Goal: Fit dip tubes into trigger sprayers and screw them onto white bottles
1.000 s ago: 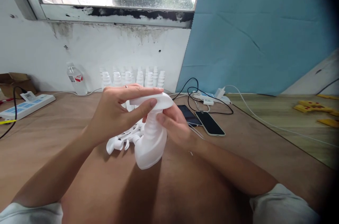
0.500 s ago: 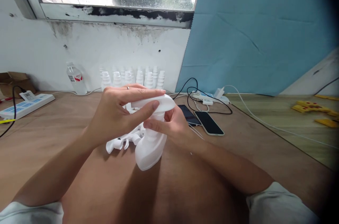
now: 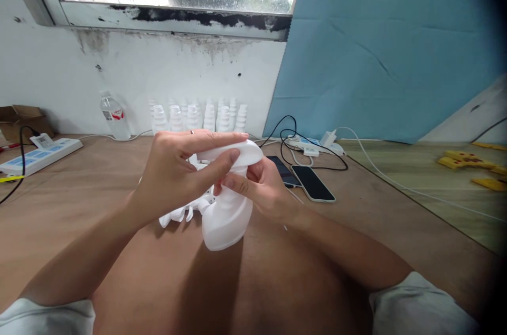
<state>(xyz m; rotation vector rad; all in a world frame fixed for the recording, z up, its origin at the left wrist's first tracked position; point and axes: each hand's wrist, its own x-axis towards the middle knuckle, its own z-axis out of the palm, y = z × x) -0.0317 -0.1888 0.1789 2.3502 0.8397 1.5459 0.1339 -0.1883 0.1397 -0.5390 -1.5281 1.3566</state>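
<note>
White bottle (image 3: 226,229) tilts in front of you, low base toward you; you can't tell whether it touches the table (image 3: 99,182). Brown tabletop runs broad on your near side and out to the left. Loose white parts (image 3: 172,216) crowd just behind the bottle's left side. The tabletop's right edge slants away, well apart from your hands.

Bottle: cloudy plastic, rounded body narrowing to the neck. Over the neck, a smooth, oblong white top (image 3: 252,154).

Your left hand (image 3: 182,163) lays nearly straight fingers across the top, thumb against its near side, parted by about the top's thickness. Your right hand (image 3: 267,187) curls closed round the neck just beneath, thumb across the front; its far fingers are partly hidden.

Farther out: ridged white containers (image 3: 175,119) stand along the wall (image 3: 178,76). A clear water bottle (image 3: 115,119) stands left of them. To the right, a phone (image 3: 313,184) lies flat, black cable (image 3: 336,168) looped behind it; a blue sheet (image 3: 376,49) hangs beyond.
</note>
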